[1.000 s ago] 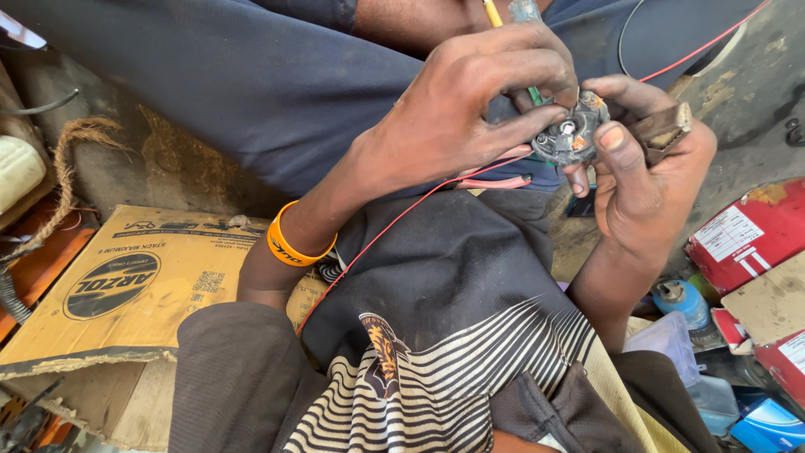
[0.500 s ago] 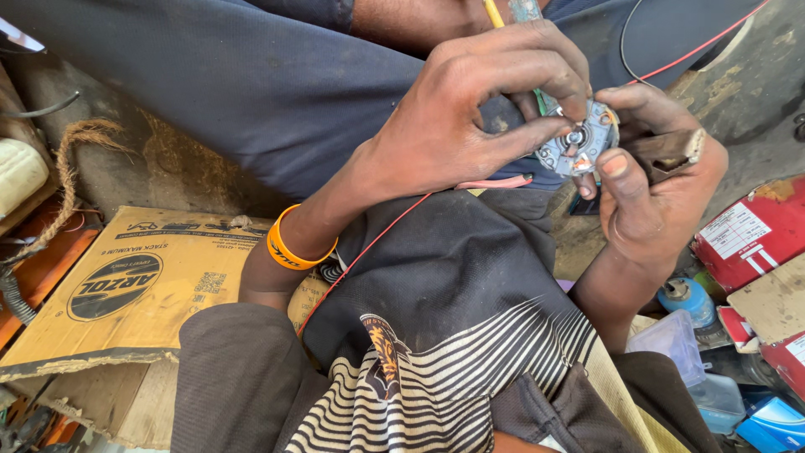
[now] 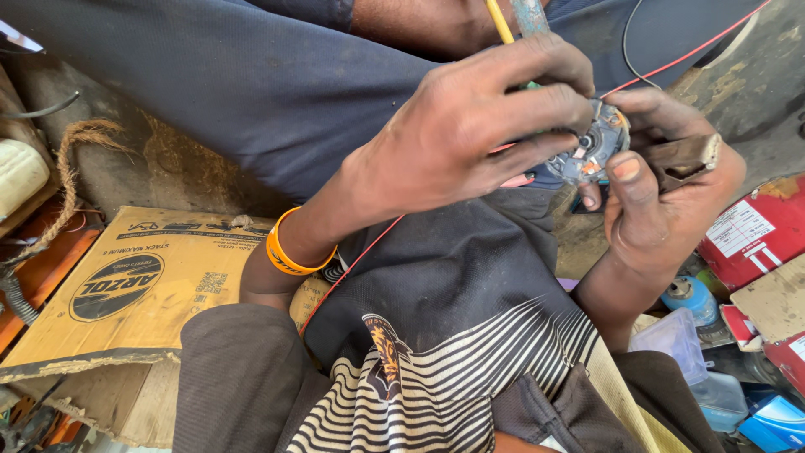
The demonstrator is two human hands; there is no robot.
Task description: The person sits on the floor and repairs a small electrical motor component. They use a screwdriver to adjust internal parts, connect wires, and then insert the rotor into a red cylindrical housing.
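Motor part (image 3: 594, 149), small, round and grey with copper-coloured bits, sits pinched between both hands above the person's lap. Nearest the camera lies a dark shirt (image 3: 436, 369) with pale stripes. To the left, a flattened cardboard box (image 3: 126, 285) rests on the ground. An orange wristband (image 3: 289, 252) circles the left forearm. The left hand (image 3: 470, 134) curls over the part from above, fingers closed around it and a green-handled tool (image 3: 530, 17), perhaps a screwdriver, though its tip is hidden. The right hand (image 3: 662, 201) grips the part from below, thumb pressed on its rim, and also clasps a brown metal piece (image 3: 683, 159). A red wire (image 3: 671, 63) runs from the part up to the right. Red cartons (image 3: 755, 231) and blue containers (image 3: 692, 298) lie right of the arm. Beyond the hands stretches dark blue cloth (image 3: 251, 84).
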